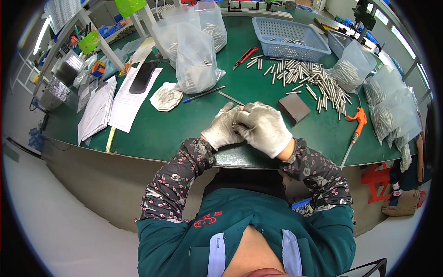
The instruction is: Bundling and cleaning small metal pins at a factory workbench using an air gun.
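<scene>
Both hands wear whitish work gloves and meet close together above the near middle of the green table. My left hand (222, 128) has its fingers curled, its fingertips touching those of the other hand. My right hand (266, 129) is closed in a pinch against it; whatever is between them is hidden by the gloves. A thin grey metal strip (230, 98) juts out just beyond the left fingers; I cannot tell if it is held or lies on the table. Right of the hands sits a dark brown block (294, 108). Many short metal pins (318, 81) lie in a loose heap beyond it.
A blue plastic basket (288, 39) stands behind the pins, a red cutter (245, 58) beside it. Bags of pins (196, 64) stand at both sides. An orange air gun (358, 122) lies at right. A pen (204, 94), white cloth (166, 97), papers and phone (143, 77) lie left.
</scene>
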A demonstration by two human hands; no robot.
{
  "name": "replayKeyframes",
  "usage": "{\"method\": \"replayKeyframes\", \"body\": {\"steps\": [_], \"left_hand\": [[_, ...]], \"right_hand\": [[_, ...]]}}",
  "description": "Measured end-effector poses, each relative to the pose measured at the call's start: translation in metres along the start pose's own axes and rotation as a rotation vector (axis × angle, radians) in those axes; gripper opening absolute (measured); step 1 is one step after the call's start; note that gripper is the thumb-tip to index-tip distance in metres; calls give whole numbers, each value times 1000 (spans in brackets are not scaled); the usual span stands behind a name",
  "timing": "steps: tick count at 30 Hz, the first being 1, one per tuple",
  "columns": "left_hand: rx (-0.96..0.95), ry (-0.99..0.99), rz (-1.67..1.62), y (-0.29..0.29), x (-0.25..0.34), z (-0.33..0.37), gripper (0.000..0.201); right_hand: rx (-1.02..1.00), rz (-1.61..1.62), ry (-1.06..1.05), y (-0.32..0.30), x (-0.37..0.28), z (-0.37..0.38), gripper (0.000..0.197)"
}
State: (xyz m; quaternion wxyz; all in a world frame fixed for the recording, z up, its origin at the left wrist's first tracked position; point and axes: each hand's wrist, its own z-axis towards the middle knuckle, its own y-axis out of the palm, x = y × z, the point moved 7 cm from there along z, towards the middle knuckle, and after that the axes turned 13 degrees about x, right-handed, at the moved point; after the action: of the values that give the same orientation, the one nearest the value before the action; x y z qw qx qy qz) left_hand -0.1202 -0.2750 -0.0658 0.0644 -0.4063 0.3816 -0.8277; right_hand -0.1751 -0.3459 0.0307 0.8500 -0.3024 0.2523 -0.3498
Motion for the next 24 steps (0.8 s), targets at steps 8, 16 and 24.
{"method": "replayKeyframes", "body": {"steps": [8,16,24], "left_hand": [[78,96,81,6,-7,-2,60],[119,90,39,-2,2,-2,56],[44,20,-40,4,2,-1,51]], "right_hand": [[-87,-237,27,22,-12,-6,19],[-142,-135,178,28,1,-4,15],[-52,-98,159,16,5,-1,13]]}}
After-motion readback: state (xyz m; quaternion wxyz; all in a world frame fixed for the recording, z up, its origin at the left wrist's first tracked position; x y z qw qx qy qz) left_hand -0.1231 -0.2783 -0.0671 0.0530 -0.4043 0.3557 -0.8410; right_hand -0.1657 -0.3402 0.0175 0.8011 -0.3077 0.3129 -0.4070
